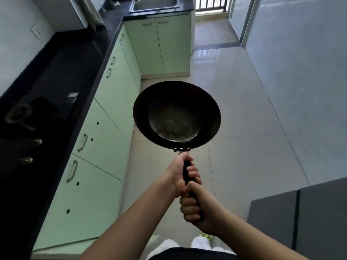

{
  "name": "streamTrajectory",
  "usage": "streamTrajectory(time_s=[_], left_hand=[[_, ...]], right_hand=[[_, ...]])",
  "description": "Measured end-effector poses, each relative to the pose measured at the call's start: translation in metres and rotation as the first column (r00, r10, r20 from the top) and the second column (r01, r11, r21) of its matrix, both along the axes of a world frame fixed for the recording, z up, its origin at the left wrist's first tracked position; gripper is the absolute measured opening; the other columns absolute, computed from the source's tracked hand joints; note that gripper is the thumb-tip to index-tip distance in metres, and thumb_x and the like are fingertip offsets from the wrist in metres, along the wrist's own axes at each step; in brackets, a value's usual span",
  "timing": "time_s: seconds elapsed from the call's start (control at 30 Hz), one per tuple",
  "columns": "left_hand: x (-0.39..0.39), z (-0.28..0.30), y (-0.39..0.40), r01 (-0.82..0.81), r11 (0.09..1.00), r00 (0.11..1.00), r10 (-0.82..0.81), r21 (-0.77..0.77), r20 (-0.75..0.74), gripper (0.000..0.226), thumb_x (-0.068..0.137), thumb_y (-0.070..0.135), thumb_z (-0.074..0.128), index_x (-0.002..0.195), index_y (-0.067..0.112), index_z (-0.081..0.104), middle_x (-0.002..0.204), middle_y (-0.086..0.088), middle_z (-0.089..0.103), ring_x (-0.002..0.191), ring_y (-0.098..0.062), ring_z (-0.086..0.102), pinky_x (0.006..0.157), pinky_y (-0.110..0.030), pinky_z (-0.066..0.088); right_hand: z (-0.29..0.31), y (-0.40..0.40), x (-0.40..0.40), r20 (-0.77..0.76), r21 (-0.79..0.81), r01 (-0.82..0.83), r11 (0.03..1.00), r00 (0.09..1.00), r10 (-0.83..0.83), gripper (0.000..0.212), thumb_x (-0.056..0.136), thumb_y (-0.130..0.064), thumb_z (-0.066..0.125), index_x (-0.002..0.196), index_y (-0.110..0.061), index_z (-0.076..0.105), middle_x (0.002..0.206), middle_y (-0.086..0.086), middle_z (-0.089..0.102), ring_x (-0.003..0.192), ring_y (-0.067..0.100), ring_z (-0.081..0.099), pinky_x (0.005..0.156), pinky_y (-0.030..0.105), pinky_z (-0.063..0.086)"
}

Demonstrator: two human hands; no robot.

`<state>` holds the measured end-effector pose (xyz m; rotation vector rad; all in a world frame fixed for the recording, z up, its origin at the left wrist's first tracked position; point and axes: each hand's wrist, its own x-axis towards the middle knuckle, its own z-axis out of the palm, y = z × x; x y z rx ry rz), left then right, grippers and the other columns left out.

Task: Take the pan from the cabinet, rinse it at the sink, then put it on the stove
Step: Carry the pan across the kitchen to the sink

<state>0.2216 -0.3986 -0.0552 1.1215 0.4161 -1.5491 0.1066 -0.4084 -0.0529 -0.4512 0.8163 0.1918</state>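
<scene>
A dark round pan (176,113) hangs level over the tiled floor in the middle of the view, its black handle pointing back toward me. My left hand (178,175) grips the handle close to the pan. My right hand (201,207) grips the handle's rear end just behind it. A little water glints in the pan's bottom near the handle. The steel sink (155,4) sits in the counter at the far end. The black stove (24,117) with its burner lies on the dark counter at my left.
Pale green cabinets (105,132) run under the dark counter (62,68) along the left and under the sink. A grey appliance top (300,218) stands at the lower right. A balcony doorway (212,19) opens beyond the glossy floor.
</scene>
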Motion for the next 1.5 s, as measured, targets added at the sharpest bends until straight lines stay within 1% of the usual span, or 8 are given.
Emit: streamTrajectory(time_s=[0.2, 0.37, 0.53, 0.67, 0.77, 1.0, 1.27, 1.5], left_hand=[[0.029, 0.004, -0.048, -0.007, 0.999, 1.000, 0.006, 0.031, 0.017, 0.028, 0.081, 0.021, 0.044, 0.055, 0.017, 0.034, 0.041, 0.006, 0.028, 0.030, -0.011, 0.029, 0.040, -0.015, 0.032], [0.069, -0.004, -0.077, -0.013, 1.000, 1.000, 0.012, 0.020, 0.010, 0.031, 0.083, 0.021, 0.043, 0.054, 0.018, 0.031, 0.039, 0.005, 0.028, 0.029, -0.011, 0.030, 0.039, -0.013, 0.032], [0.122, -0.023, -0.106, -0.077, 0.997, 0.996, 0.076, -0.023, -0.038, 0.033, 0.082, 0.020, 0.045, 0.052, 0.019, 0.030, 0.039, 0.006, 0.028, 0.029, -0.011, 0.030, 0.038, -0.015, 0.032], [0.181, -0.034, -0.132, -0.118, 0.993, 0.991, 0.117, -0.020, -0.066, 0.030, 0.081, 0.018, 0.043, 0.054, 0.018, 0.029, 0.038, 0.005, 0.028, 0.029, -0.012, 0.031, 0.038, -0.016, 0.033], [0.223, -0.037, -0.146, -0.145, 0.989, 0.985, 0.146, 0.009, -0.088, 0.033, 0.079, 0.016, 0.043, 0.049, 0.016, 0.030, 0.039, 0.004, 0.028, 0.030, -0.013, 0.030, 0.039, -0.017, 0.032], [0.291, -0.032, -0.189, -0.141, 0.990, 0.988, 0.143, 0.025, -0.061, 0.028, 0.068, 0.013, 0.046, 0.046, 0.016, 0.029, 0.038, 0.004, 0.026, 0.029, -0.013, 0.029, 0.038, -0.015, 0.033], [0.366, -0.034, -0.266, -0.115, 0.993, 0.992, 0.116, 0.022, -0.053, 0.039, 0.082, 0.016, 0.040, 0.043, 0.015, 0.030, 0.038, 0.004, 0.027, 0.029, -0.013, 0.029, 0.039, -0.015, 0.032], [0.441, -0.030, -0.367, -0.135, 0.991, 0.991, 0.136, 0.021, -0.012, 0.042, 0.085, 0.017, 0.038, 0.044, 0.016, 0.029, 0.037, 0.004, 0.027, 0.028, -0.012, 0.029, 0.038, -0.015, 0.032]], right_hand=[[0.001, -0.047, 0.028, 0.019, 0.054, 0.020, 0.998, 1.000, -0.021, 0.032, 0.086, -0.012, 0.044, 0.055, -0.019, 0.038, 0.052, -0.006, 0.018, 0.037, 0.006, 0.014, 0.035, 0.015, 0.008], [-0.001, -0.078, 0.069, 0.008, 0.064, 0.009, 0.998, 1.000, -0.010, 0.031, 0.083, -0.012, 0.047, 0.056, -0.020, 0.034, 0.053, -0.006, 0.017, 0.038, 0.006, 0.014, 0.034, 0.015, 0.010], [-0.012, -0.114, 0.125, -0.077, 0.001, -0.049, 0.999, 0.996, 0.049, 0.029, 0.081, -0.011, 0.050, 0.057, -0.019, 0.036, 0.052, -0.005, 0.021, 0.037, 0.006, 0.017, 0.032, 0.015, 0.013], [-0.010, -0.143, 0.186, -0.143, 0.010, -0.034, 0.999, 0.989, 0.035, 0.031, 0.084, -0.011, 0.047, 0.057, -0.019, 0.036, 0.052, -0.006, 0.021, 0.033, 0.005, 0.019, 0.029, 0.013, 0.013], [-0.005, -0.157, 0.230, -0.188, 0.032, -0.035, 0.999, 0.981, 0.040, 0.035, 0.088, -0.014, 0.046, 0.055, -0.019, 0.035, 0.049, -0.006, 0.021, 0.030, 0.005, 0.021, 0.027, 0.013, 0.015], [-0.004, -0.200, 0.301, -0.187, 0.019, -0.042, 0.999, 0.981, 0.044, 0.031, 0.086, -0.014, 0.046, 0.057, -0.019, 0.036, 0.047, -0.007, 0.023, 0.030, 0.004, 0.019, 0.028, 0.012, 0.012], [-0.007, -0.275, 0.372, -0.145, 0.070, 0.002, 0.998, 0.989, 0.008, 0.034, 0.087, -0.015, 0.047, 0.054, -0.019, 0.038, 0.045, -0.008, 0.024, 0.029, 0.004, 0.020, 0.026, 0.012, 0.014], [-0.005, -0.380, 0.449, -0.117, 0.074, -0.026, 0.997, 0.993, 0.034, 0.034, 0.085, -0.013, 0.047, 0.054, -0.020, 0.036, 0.048, -0.007, 0.023, 0.031, 0.004, 0.019, 0.027, 0.013, 0.013]])
